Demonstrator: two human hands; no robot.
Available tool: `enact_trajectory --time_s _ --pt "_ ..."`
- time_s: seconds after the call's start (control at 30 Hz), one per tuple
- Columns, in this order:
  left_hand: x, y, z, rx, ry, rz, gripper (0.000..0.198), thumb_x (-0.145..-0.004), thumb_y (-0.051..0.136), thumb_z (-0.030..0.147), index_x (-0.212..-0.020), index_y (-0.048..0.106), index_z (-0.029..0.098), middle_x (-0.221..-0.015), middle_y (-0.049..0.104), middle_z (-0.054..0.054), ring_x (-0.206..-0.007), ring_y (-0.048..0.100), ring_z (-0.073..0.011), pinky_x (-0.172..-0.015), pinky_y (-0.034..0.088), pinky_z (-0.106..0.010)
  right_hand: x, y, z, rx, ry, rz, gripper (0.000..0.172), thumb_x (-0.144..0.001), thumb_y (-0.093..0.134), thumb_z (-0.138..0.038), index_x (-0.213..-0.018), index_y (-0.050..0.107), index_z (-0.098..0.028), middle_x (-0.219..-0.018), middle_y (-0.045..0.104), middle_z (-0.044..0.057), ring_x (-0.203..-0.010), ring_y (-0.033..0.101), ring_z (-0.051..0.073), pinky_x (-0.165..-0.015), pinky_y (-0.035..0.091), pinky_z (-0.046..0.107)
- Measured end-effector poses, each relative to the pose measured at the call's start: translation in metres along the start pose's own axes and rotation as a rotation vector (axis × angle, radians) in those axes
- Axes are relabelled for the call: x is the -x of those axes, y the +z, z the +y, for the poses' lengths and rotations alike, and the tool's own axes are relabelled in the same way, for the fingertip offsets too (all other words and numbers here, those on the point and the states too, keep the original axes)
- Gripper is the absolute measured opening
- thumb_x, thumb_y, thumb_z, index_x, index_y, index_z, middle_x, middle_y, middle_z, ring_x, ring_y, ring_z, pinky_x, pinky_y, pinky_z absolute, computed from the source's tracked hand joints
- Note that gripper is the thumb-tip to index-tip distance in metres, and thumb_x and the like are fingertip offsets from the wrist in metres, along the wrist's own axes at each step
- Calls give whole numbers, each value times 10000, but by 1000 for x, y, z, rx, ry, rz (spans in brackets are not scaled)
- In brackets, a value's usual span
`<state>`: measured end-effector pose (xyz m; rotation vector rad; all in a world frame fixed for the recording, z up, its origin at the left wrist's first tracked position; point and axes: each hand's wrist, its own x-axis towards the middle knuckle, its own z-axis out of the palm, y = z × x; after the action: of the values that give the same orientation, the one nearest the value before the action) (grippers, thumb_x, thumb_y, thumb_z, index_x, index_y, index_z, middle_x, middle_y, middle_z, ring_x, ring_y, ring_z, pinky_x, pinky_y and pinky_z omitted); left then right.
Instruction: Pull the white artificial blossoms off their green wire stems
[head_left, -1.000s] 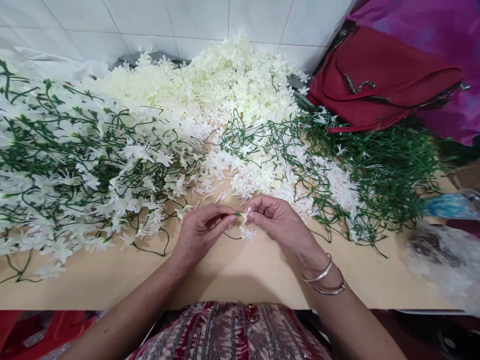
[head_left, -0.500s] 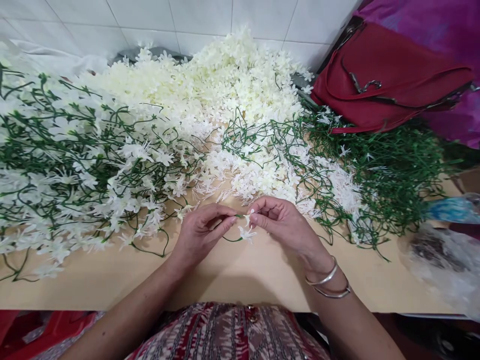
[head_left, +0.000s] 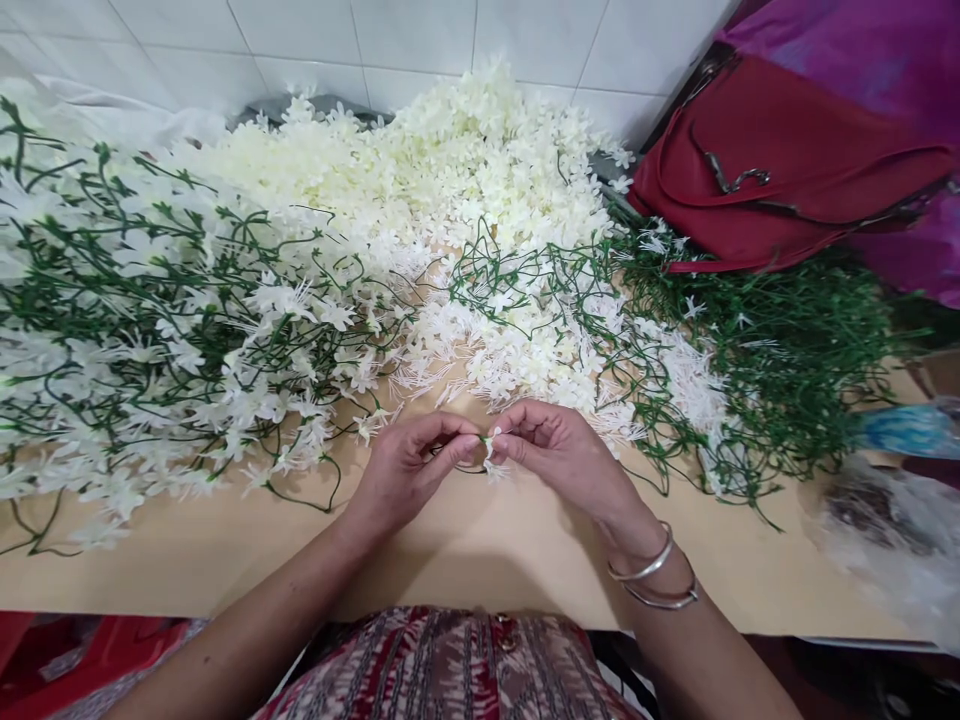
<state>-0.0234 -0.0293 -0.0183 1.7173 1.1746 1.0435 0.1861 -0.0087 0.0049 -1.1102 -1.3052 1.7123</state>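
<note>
Over the desk [head_left: 525, 590], toward its front edge, the left hand [head_left: 409, 470] closely pinches a green stem [head_left: 484, 441], likely for steadiness; the right hand [head_left: 566, 462] pinches its white flower [head_left: 492, 462], probably for precision.

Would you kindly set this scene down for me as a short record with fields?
Left hand: fingers pinching a thin stem
Right hand: fingers closed on a small white flower beside the left hand
Right wrist: two bangles
Surface: light brown table
Left: heap of stemmed blooms
Back: pile of loose blossoms, against or near a tiled wall
Right: mass of greenery, a red bag behind it
Near right edge: clear plastic bag, contents unclear
</note>
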Motion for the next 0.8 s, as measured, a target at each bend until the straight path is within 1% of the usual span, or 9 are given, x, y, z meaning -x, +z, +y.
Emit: enact_trajectory --time_s 0.17,0.3,0.4,0.6,0.7,0.8 --pt "-1 1 0 83 -50 -47 165 -1005 658 304 -935 748 185 -784 787 -33 -707 736 -153 -671 569 -236 1 6 3 -30 6 32 282 -818 865 -458 -848 740 -207 -762 743 12 -719 684 155 -720 578 306" --pt "-1 1 -1 85 -64 -30 138 -1003 650 269 -933 738 189 -784 780 -26 -709 728 -148 -673 556 -232 1 12 8 -23 -5 67 248 -854 841 -435 -876 735 -213 -796 762 17 -748 696 157 -738 563 305" --pt "-2 0 0 66 -53 -9 118 -997 653 235 -923 734 191 -773 772 -4 -696 714 -127 -671 537 -210 1 13 11 -35 -17 82 224 -868 833 -412 -882 732 -213 -805 764 16 -753 692 151 -730 548 291" --pt "-5 -3 3 80 -7 -24 95 -993 672 204 -923 735 198 -762 773 25 -687 715 -97 -672 527 -169 -1 14 10 -66 -6 75 213 -870 833 -399 -874 726 -215 -766 736 -4 -712 664 138 -699 530 277" --pt "-5 -2 1 73 -2 -17 88 -993 676 198 -931 738 196 -763 774 22 -686 718 -97 -669 528 -167 -1 17 9 -73 0 85 215 -867 835 -398 -868 721 -215 -746 729 -8 -699 658 138 -691 528 277" --pt "-4 -2 0 71 -7 -1 93 -994 673 207 -930 738 191 -768 772 11 -691 718 -107 -668 531 -178 -2 20 10 -74 -1 109 198 -871 829 -380 -876 722 -213 -770 743 2 -719 666 144 -699 529 280"
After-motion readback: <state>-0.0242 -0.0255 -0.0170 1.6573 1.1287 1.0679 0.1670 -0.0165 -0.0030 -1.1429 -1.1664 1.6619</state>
